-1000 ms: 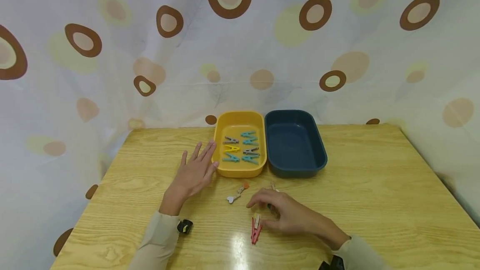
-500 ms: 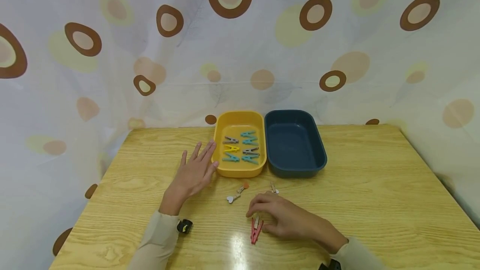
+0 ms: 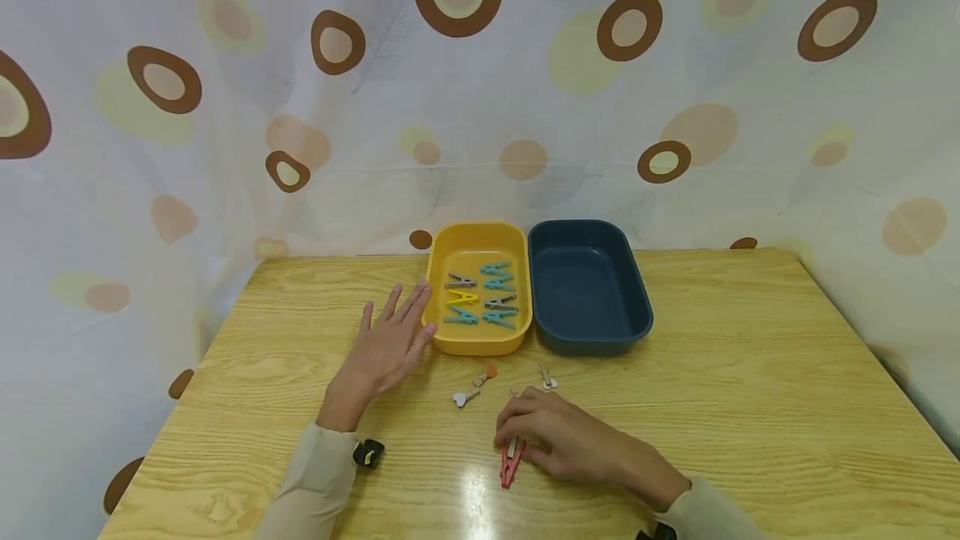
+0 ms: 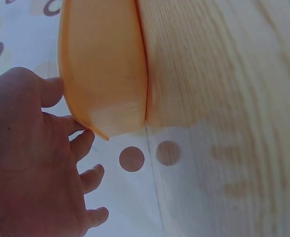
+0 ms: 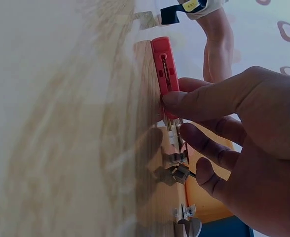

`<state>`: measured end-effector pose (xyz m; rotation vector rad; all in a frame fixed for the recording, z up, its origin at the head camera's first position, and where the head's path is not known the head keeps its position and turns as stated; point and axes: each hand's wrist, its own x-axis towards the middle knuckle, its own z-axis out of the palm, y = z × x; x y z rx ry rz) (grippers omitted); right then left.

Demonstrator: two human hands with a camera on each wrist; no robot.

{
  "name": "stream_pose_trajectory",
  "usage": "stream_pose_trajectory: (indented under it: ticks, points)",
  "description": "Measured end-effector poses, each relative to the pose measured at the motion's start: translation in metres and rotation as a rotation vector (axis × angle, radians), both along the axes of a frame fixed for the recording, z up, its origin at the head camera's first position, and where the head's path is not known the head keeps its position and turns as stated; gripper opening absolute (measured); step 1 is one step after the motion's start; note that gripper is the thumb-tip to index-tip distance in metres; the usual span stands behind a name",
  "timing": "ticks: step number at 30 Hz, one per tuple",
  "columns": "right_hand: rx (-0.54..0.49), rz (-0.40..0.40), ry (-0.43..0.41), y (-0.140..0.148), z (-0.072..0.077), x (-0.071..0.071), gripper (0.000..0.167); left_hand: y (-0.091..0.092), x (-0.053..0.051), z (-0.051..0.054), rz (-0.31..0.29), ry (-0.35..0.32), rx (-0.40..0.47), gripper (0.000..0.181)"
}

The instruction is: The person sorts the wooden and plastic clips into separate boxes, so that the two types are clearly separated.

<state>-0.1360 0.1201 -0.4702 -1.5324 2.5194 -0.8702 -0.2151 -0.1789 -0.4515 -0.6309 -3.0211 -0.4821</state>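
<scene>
Curtain (image 3: 360, 140), white with brown and yellow rounds, behind everything. Wooden table (image 3: 712, 407) below it.

Navy tray (image 3: 592, 346) at the far side, long axis running near to far, inner floor visible. Yellow tray (image 3: 480, 347) touching its left side, lying the same way. Seven clips inside, two rough columns: four teal clips (image 3: 497, 318), two grey clips (image 3: 499, 302), one yellow clip (image 3: 461, 297). The left wrist view gives only this tray's outer wall, contents out of sight.

Left hand (image 3: 382, 351): fingers spread wide, tips at the yellow tray's left rim. Head view has the back of it; left wrist view adds the palm side, thumb and forefinger against the rim.

Right hand (image 3: 566, 436): thumb and forefinger nearly together, pinching the red clothespin. Head view half hides that grip; right wrist view shows the thumb across the red plastic, plus the metal spring.

Red clothespin (image 3: 508, 473) at the near side of the table, in front of the trays. Long axis roughly near to far; joined end toward the person, spread ends toward the trays. Cannot tell whether it touches the wood.

Wooden peg (image 3: 512, 447) between its spread ends. Beyond, near the trays: white-heart peg (image 3: 461, 399), orange-topped peg (image 3: 486, 375), white-tipped peg (image 3: 547, 377).
</scene>
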Motion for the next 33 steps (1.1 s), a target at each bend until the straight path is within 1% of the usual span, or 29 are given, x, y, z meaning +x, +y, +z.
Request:
stream_pose_trajectory:
  ticks: [6, 11, 17, 20, 24, 27, 30, 33]
  points:
    - [0.003, -0.027, -0.04, 0.0, 0.003, -0.001, 0.021, 0.0, 0.0, 0.001, 0.004, 0.004, 0.0, 0.064]
    - [-0.048, -0.043, -0.054, 0.0, 0.007, -0.002, 0.022, 0.0, 0.0, 0.001, 0.007, 0.001, 0.01, 0.064]
    - [-0.105, -0.092, -0.111, 0.003, 0.014, -0.004, 0.025, -0.001, -0.001, 0.001, 0.003, 0.006, 0.027, 0.064]
    - [-0.144, -0.092, -0.098, 0.004, 0.016, -0.006, 0.025, -0.001, -0.001, 0.0, 0.002, 0.018, 0.025, 0.064]
    - [-0.2, -0.067, -0.033, 0.007, 0.017, -0.009, 0.025, -0.001, -0.002, -0.002, 0.005, 0.025, 0.012, 0.064]
    - [-0.219, -0.065, 0.001, 0.009, 0.018, -0.011, 0.026, -0.001, -0.003, -0.003, 0.003, 0.016, 0.012, 0.065]
    - [-0.221, -0.088, -0.007, 0.013, 0.02, -0.011, 0.028, -0.001, -0.003, -0.003, 0.004, 0.002, 0.009, 0.064]
    - [-0.22, -0.126, -0.044, 0.019, 0.023, -0.012, 0.031, -0.001, -0.002, -0.003, 0.004, 0.002, -0.003, 0.064]
